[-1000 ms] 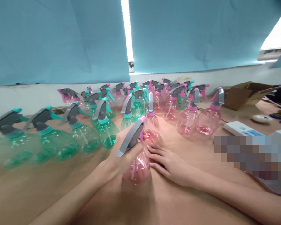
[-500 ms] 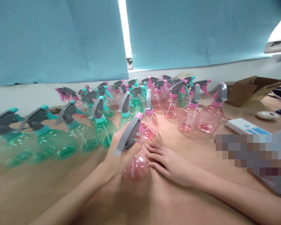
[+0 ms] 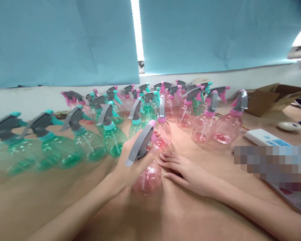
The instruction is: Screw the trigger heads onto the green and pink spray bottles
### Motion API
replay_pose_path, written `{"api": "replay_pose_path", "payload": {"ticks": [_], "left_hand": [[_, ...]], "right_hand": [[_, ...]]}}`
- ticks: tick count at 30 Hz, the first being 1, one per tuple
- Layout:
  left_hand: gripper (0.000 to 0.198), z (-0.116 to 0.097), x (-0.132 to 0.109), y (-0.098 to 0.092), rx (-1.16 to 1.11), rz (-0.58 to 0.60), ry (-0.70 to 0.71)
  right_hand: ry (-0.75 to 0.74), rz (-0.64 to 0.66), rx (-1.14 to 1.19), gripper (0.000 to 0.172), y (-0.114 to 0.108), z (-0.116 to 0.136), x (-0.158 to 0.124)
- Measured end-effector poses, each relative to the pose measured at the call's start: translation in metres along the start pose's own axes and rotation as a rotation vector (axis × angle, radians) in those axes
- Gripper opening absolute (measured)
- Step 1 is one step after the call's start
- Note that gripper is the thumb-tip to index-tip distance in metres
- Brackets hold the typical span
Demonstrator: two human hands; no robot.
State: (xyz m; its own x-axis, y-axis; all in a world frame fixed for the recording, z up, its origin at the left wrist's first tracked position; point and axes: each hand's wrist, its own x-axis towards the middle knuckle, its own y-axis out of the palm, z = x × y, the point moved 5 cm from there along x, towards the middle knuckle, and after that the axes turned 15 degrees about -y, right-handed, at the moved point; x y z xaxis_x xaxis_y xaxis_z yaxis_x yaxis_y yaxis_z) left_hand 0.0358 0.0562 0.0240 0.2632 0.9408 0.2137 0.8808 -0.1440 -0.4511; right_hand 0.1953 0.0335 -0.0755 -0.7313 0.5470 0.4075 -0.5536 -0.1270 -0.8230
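A pink spray bottle (image 3: pixel 147 177) with a grey and pink trigger head stands on the table in front of me. My left hand (image 3: pixel 131 160) is wrapped round its neck, just under the head. Flat on the table to its right lies my right hand (image 3: pixel 187 170), fingers extended, their tips near the bottle's side. Directly behind is another pink spray bottle (image 3: pixel 162 132). A green spray bottle (image 3: pixel 112 139) stands behind my left hand, in a row of several green ones running left. Two pink bottles (image 3: pixel 204 129) stand side by side at the right.
More green and pink spray bottles crowd the back by the white wall. At the right are an open cardboard box (image 3: pixel 268 98), a white computer mouse (image 3: pixel 289 126), a white and blue box (image 3: pixel 266 137) and a pixelated area. Blue blinds (image 3: pixel 215 36) hang behind.
The whole view has shifted slightly, so most things appear a little further right. Both hands keep their places relative to the bottle, and the left hold is unchanged.
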Motion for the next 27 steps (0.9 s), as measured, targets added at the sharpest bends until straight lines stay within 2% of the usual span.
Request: {"api": "replay_pose_path", "payload": {"ticks": [4, 12, 20, 27], "left_hand": [[0.015, 0.0027, -0.0005, -0.0004, 0.003, -0.032, 0.006], [0.011, 0.0027, -0.0003, -0.0003, -0.016, -0.032, -0.027], [0.012, 0.0033, 0.0001, 0.0002, -0.010, -0.019, 0.019], [0.011, 0.0047, 0.0007, 0.0011, -0.015, -0.011, -0.006]], "right_hand": [[0.001, -0.002, 0.009, 0.041, 0.0006, -0.0009, -0.0007], [0.016, -0.002, 0.012, 0.040, -0.0003, 0.0000, -0.0003], [0.042, 0.003, 0.027, 0.039, -0.0002, 0.0002, -0.0010], [0.024, -0.008, 0.044, 0.039, 0.0015, -0.0027, -0.0030]]}}
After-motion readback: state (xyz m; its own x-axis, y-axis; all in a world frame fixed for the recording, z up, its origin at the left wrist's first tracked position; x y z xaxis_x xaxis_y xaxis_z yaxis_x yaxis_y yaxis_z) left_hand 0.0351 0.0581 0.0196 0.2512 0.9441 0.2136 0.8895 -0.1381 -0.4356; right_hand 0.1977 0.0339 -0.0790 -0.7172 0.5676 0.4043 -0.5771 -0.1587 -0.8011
